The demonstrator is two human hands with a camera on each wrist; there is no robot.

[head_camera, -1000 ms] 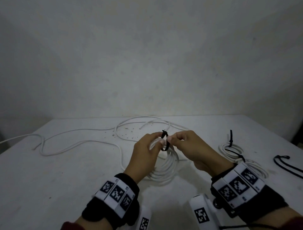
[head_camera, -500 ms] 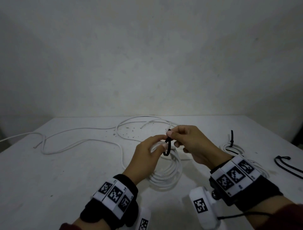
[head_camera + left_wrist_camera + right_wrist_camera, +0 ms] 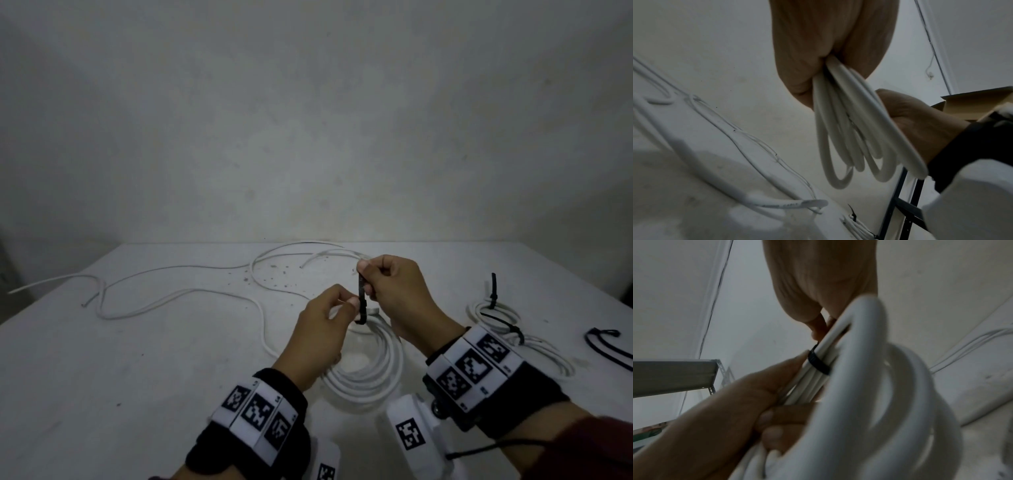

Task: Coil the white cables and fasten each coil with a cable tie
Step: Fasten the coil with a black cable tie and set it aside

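I see my left hand (image 3: pixel 320 329) gripping the top of the white coil (image 3: pixel 373 373) above the table (image 3: pixel 137 359), fingers curled round the bunched loops and thumb pressed at the black cable tie (image 3: pixel 361 301); the rest of the coil hangs down from that hand and its lower loops reach the tabletop between my wrists. My right hand (image 3: pixel 394 291) is just beside the left, a little higher, thumb and forefinger pinching the free tail of the tie, which runs straight up from the bundle to my fingertips; in the right wrist view the tie (image 3: pixel 818 363) wraps as a band round the gathered strands of the coil (image 3: pixel 890 402), lying close on them; in the left wrist view the loops (image 3: pixel 849 138) spill out from under my closed fingers (image 3: pixel 807 65). Beyond my hands a loose white cable (image 3: pixel 171 294) trails in long curves across the table toward the left edge; to the right, well apart from the work, lies a finished coil (image 3: pixel 496 315) bound with black ties, and near the right edge rest spare ties (image 3: pixel 606 342).
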